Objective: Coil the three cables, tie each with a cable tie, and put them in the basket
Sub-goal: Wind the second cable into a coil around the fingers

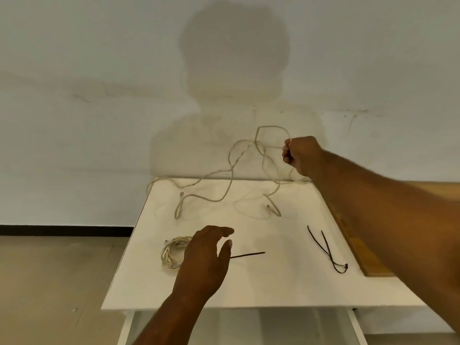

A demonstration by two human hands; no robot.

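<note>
White table (273,285), cable (257,145) in right hand (302,155)

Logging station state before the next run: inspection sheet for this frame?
Surface: white table.
Job's things: coiled cable front left; single cable tie beside it; two cable ties front right.
Clutter: wooden piece, right edge, partly behind arm; use unclear.
Grippers: left hand open over the coil; right hand fisted on loose cable.
Cables: loose cable tangled at back, partly lifted.
Surroundings: pale wall with shadow; tan floor.

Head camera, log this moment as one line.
right hand: grips loose cable, held up | left hand: open by coiled cable | two cable ties: on table
</note>
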